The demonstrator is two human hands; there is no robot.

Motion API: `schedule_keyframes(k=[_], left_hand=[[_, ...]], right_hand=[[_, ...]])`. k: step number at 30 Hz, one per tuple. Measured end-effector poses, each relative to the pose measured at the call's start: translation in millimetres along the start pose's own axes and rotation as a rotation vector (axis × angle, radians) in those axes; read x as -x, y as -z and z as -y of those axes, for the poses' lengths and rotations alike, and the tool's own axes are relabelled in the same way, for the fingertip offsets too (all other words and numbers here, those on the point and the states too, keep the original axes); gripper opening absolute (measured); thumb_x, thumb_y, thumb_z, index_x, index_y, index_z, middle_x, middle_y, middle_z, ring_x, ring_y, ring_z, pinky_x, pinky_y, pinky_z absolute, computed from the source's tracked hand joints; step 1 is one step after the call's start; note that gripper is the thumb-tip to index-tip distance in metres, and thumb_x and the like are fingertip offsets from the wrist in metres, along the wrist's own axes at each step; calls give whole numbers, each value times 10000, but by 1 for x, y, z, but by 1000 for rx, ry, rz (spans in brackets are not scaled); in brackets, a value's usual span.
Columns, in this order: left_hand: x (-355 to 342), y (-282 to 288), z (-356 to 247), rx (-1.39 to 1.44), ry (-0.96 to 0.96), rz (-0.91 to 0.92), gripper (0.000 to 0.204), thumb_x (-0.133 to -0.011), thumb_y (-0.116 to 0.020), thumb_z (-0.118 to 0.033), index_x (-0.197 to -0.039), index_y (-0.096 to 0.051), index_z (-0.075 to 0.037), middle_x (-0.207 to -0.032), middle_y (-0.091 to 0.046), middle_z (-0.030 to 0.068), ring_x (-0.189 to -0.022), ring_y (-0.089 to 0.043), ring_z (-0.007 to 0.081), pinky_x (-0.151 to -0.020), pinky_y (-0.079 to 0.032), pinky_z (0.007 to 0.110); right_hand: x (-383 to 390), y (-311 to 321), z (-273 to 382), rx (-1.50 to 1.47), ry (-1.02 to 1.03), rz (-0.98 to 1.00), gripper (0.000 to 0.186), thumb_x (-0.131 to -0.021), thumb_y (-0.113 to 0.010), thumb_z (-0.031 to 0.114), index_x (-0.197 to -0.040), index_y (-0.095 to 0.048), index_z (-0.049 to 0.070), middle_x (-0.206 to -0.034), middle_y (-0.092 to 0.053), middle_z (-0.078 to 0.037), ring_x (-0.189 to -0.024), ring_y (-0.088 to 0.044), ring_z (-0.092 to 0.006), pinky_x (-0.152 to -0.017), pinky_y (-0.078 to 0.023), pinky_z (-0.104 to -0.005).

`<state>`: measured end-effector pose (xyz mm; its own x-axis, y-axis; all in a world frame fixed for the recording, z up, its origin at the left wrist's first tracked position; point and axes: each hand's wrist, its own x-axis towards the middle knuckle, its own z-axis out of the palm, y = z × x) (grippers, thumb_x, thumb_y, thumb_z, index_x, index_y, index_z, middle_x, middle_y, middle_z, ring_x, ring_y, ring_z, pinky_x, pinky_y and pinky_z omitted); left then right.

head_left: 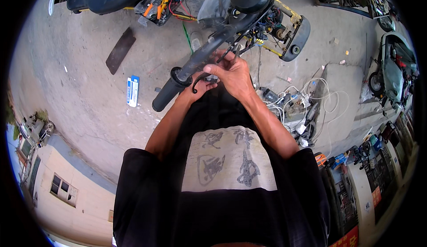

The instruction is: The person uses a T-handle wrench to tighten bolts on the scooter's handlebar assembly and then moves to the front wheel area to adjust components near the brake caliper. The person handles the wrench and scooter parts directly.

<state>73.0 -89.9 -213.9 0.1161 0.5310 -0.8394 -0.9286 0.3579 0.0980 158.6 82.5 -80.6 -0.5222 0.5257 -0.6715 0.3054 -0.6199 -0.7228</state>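
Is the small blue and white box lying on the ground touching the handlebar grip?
No, the blue and white box lies on bare concrete, clearly apart from the black handlebar grip to its right.

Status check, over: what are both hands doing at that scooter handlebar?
Left hand under black handlebar, partly hidden. Right hand pinching thin black curved cable. Nothing blocking.

– Handlebar (202, 58)? 
– Dark tube w/ black rubber grip (167, 93) at its near end, slanting from lower left up to upper right, toward the scooter's stripped front. 
– Lever? 
– Thin black curved brake lever (199, 80), just under the bar, beside the grip collar, hooked end down-left. 
– Cables? 
– Couple of thin black ones (231, 51) rising between the fingers near mid-bar; exact ends hidden.
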Motion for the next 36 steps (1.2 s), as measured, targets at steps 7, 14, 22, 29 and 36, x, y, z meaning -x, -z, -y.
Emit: schedule_keyframes(k=[7,14,22,29,36], left_hand=[[-20,21,23,101,12,5,448,-1007,-619,-434,-1313,-603,-106,-1173,-676,78,-1060,-669,261,-895,-569,464],[-5,-9,23,176,55,20,493,-998,-580,-365,-1400,-558,-80,-1262,-670,135,-1138,-664,329,-951,-559,476],[-11,-6,46,203,34,120,518,-973,-547,-286,-1435,-508,-55,-1357,-624,198,-1199,-634,398,-1020,-534,487],[-3,-48,61,-28,-82,62,437,-1033,-496,-227,-1424,-502,-32,-1319,-639,194,-1118,-678,352,-982,-566,459],[19,-111,59,-44,-176,155,443,-1016,-508,-170,-1425,-483,-4,-1323,-623,209,-1120,-675,360,-999,-565,474]], right_hand=[[0,3,-7,-12,7,41,554,-852,-871,91,-1331,-626,-43,-963,-625,41,-783,-570,-31,-732,-502,-212],[19,32,-16,-113,42,-12,526,-933,-794,110,-1390,-580,-38,-1014,-622,26,-789,-571,-41,-647,-469,-212],[56,94,-50,-327,-170,-119,399,-981,-677,100,-1337,-567,-45,-1029,-647,-70,-773,-564,-117,-636,-477,-288],[93,133,-45,-581,-378,-68,390,-988,-564,-9,-1374,-515,-28,-994,-652,-139,-805,-605,-184,-678,-525,-341],[109,164,-31,-448,-336,12,485,-996,-556,18,-1465,-435,0,-1006,-660,-154,-800,-622,-201,-682,-539,-348]])
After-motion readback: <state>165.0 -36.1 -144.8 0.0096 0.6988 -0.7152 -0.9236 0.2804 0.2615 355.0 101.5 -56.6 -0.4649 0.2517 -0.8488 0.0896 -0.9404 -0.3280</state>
